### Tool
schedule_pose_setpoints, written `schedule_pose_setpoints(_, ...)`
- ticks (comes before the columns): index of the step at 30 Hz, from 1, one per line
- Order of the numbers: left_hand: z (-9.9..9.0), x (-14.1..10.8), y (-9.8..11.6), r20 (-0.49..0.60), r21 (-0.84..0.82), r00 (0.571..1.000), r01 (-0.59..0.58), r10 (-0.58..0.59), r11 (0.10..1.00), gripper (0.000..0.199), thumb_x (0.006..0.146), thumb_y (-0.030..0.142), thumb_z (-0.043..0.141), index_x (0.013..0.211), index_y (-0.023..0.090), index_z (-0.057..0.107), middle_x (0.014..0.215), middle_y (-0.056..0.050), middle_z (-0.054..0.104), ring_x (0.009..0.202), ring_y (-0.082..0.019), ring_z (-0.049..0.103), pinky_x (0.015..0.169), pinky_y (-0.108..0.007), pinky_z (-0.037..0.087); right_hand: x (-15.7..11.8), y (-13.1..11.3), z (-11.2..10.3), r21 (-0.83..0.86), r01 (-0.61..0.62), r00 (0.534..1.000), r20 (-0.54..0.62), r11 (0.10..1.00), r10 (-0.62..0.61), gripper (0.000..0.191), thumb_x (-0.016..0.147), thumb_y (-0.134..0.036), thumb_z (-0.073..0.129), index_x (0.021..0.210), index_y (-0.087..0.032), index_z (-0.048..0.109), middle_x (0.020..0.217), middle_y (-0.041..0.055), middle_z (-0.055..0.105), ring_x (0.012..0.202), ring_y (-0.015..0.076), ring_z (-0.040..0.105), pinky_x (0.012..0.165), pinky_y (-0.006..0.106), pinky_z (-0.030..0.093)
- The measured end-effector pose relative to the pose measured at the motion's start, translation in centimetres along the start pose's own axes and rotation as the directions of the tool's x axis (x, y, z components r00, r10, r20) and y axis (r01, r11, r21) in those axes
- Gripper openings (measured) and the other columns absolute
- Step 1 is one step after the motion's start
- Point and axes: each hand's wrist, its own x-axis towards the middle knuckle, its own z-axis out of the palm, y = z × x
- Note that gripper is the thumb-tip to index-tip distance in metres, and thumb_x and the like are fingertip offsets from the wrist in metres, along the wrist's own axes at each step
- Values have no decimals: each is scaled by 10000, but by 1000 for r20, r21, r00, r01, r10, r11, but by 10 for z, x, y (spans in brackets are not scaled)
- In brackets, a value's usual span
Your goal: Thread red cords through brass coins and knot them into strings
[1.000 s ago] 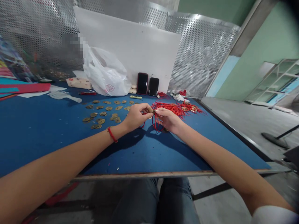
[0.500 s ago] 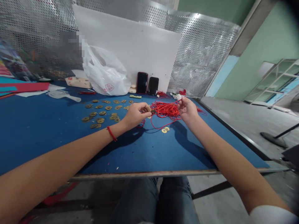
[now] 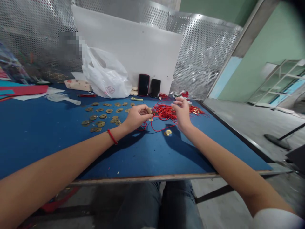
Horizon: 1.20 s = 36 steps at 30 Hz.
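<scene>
My left hand [image 3: 138,116] pinches a dark round coin [image 3: 154,113] at its fingertips, with red cord running from it. Over the right side of a tangled heap of red cord [image 3: 164,112] is my right hand [image 3: 181,113], its fingers apart and nothing visible in them. A loop of cord curves down onto the blue table between the hands. Two gold-coloured coins [image 3: 168,132] lie overlapping just in front of the heap. To the left of my left hand, several brass coins [image 3: 102,116] with centre holes are spread in small groups.
A white plastic bag [image 3: 108,76] stands at the back, beside two phones [image 3: 144,85] leaning on a white board. A small green stick-like item [image 3: 137,99] lies before them. A clear plastic scoop [image 3: 63,98] and coloured paper [image 3: 26,90] lie at the left.
My right hand has moved left and a little nearer, its fingers parting from the pinched cord end. My left hand keeps its hold on the coin.
</scene>
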Motion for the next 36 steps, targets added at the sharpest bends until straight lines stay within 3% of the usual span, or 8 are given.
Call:
schedule_pose_setpoints(1,0,0,0,3,-14,1000,11,-11,1000,141,655,216,705,670,141,587,590,13,610,514,-89,549,512,-208,455,-6,3,4,-51,57,990,135,997,-49,329,737,-178,650,1033,-219,512,988,-13,589,521,8,507,472,162,464)
schedule_pose_setpoints(3,1,0,1,9,-42,1000,30,-29,999,153,654,222,713,676,135,588,593,14,607,513,-84,546,514,-204,458,-17,9,11,-119,97,914,402,988,-42,420,714,-282,702,1088,-224,520,1025,7,608,517,13,502,461,173,461)
schedule_pose_setpoints(6,1,-1,1,16,-61,999,40,-40,997,168,653,229,723,680,128,591,604,9,612,521,-83,556,522,-202,463,-27,13,16,-191,59,826,561,980,60,433,708,-321,697,1087,-206,522,849,-15,629,468,28,483,429,179,426)
schedule_pose_setpoints(11,0,-1,-2,72,-51,996,56,-53,997,182,673,249,726,700,131,591,661,-27,661,579,-111,604,556,-218,482,-27,11,15,-261,137,834,550,956,31,133,736,-253,598,805,-139,604,629,-17,594,466,47,494,472,189,413)
schedule_pose_setpoints(20,1,-1,0,127,21,989,67,-69,998,181,678,245,712,688,142,564,594,6,610,532,-105,560,535,-220,449,-22,23,13,-347,289,847,527,892,-69,114,684,-239,548,720,-148,607,588,-14,578,523,64,506,523,189,390)
schedule_pose_setpoints(28,1,-1,-4,124,-10,990,65,-64,998,198,676,268,709,690,153,549,596,14,608,527,-102,570,539,-225,473,-22,18,13,-333,220,852,523,917,-14,121,669,-243,562,732,-146,598,593,-11,593,532,71,526,536,194,408)
schedule_pose_setpoints(36,1,-2,-4,163,1,985,50,-49,999,202,686,264,707,692,154,538,608,12,599,541,-98,574,541,-216,473,-23,17,12,-332,241,843,537,912,-27,134,680,-272,557,703,-143,588,592,-1,586,532,72,509,539,201,395)
